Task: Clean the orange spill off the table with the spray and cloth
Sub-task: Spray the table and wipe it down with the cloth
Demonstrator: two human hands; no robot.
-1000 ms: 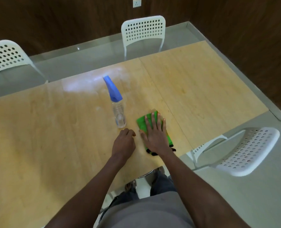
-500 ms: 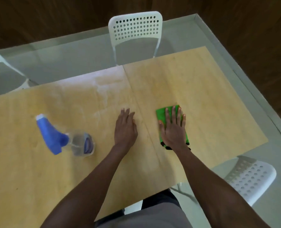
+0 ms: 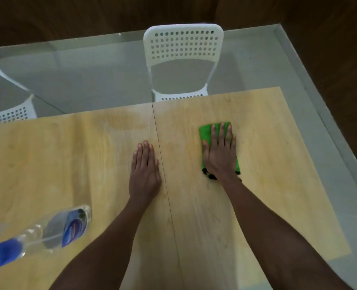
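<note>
Since the earlier frames the right hand (image 3: 220,152) and green cloth (image 3: 205,132) have slid right, past the seam onto the right table panel; spray bottle (image 3: 56,229), which stood upright beside the hands, now shows at the near-left edge of view, blurred, seems to lie tipped with its blue trigger head (image 3: 0,251) nearest the camera. Left hand went from curled to flat.

Right hand: fingers straight and close together, palm pressing flat on the cloth, not pinching it. Cloth folded, dark trim poking out under the wrist. Left hand (image 3: 145,169): flat on bare table (image 3: 48,164), fingers together, just left of the seam, holding nothing, looks like bracing.

Progress, judged: spraying looks done, bottle is untouched and well apart from both hands. Wiping is mid-way. No strong orange puddle visible; faint yellowish-orange tint around and right of the cloth, plus a dull hazy patch on the far side left of the seam, could be residue or wet film, cannot tell. Left to do: more passes over those patches.

White perforated chair (image 3: 182,59) beyond the far table edge, another at far left.
</note>
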